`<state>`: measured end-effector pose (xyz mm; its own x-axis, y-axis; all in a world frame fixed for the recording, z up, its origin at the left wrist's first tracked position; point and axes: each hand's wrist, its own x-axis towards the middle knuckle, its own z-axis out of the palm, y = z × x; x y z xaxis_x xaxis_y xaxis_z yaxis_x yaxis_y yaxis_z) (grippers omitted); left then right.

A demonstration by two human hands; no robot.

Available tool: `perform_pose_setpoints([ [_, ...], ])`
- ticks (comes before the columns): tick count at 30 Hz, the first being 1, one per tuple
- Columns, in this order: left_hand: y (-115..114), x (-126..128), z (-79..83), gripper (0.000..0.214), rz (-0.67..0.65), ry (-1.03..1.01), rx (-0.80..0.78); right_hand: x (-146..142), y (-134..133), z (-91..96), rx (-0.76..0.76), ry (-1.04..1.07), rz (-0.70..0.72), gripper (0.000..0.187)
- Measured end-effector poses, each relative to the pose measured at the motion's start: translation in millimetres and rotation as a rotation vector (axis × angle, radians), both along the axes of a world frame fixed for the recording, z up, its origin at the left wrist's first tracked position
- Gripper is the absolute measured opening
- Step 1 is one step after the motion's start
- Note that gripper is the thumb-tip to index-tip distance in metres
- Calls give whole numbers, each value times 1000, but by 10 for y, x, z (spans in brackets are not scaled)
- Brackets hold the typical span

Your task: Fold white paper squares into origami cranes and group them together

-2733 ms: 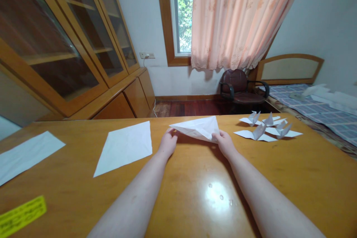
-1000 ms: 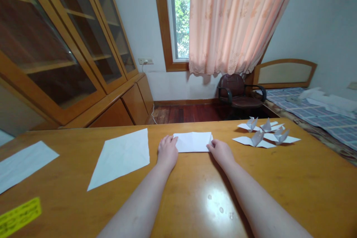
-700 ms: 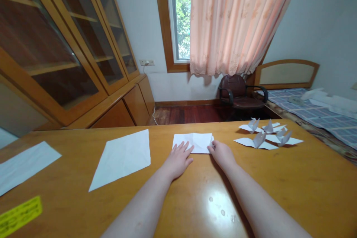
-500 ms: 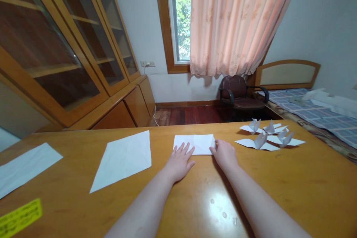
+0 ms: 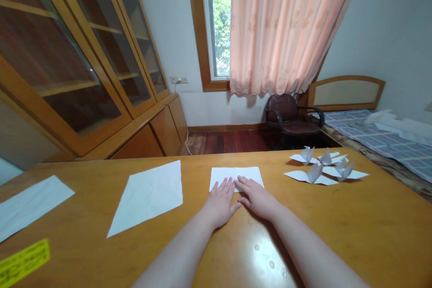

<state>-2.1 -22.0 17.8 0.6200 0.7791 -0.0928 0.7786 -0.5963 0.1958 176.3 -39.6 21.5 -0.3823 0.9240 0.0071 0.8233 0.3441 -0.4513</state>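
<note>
A folded white sheet of paper point(image 5: 236, 172) lies flat on the wooden table point(image 5: 216, 243), its long side running left to right. My left hand point(image 5: 219, 204) rests on its lower left part with the fingers stretched out. Beside it, my right hand point(image 5: 256, 195) lies flat on the lower middle of the paper, fingers extended and fingertips close to those of the left. Both hands cover part of the paper's near edge. Neither hand grips anything.
Several folded paper cranes point(image 5: 315, 172) stand at the table's far right. A flat white sheet point(image 5: 148, 198) lies to the left, with another sheet point(image 5: 32, 204) farther left. A yellow label point(image 5: 25, 261) is at the lower left. Beyond the table stands a chair point(image 5: 286, 114).
My right hand has moved left from the paper's right edge onto its middle, and its fingers now lie flat. My left hand stays on the paper's left part.
</note>
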Motion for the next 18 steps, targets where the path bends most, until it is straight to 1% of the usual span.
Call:
perform_pose_setpoints([
  [3, -10, 5, 23, 68, 17, 3, -10, 7, 15, -27, -56, -80, -29, 62],
  [7, 5, -11, 21, 70, 55, 10, -10, -3, 5, -58, -83, -158, -119, 68],
  [9, 27, -23, -14, 71, 92, 15, -2, -13, -1, -77, -76, -179, -182, 72],
  [12, 68, -39, -97, 71, 182, 25, 22, -8, 12, -107, -80, -210, -293, 75],
  [14, 90, -42, -140, 76, 276, 41, 35, 14, 33, -114, -89, -217, -339, 70],
  [16, 97, -38, -139, 81, 361, 55, 56, 41, 51, -97, -85, -205, -355, 60],
  [17, 92, -32, -119, 81, 370, 57, 70, 51, 56, -77, -75, -195, -356, 54],
  [18, 82, -24, -87, 80, 347, 50, 86, 55, 56, -53, -62, -185, -352, 50],
])
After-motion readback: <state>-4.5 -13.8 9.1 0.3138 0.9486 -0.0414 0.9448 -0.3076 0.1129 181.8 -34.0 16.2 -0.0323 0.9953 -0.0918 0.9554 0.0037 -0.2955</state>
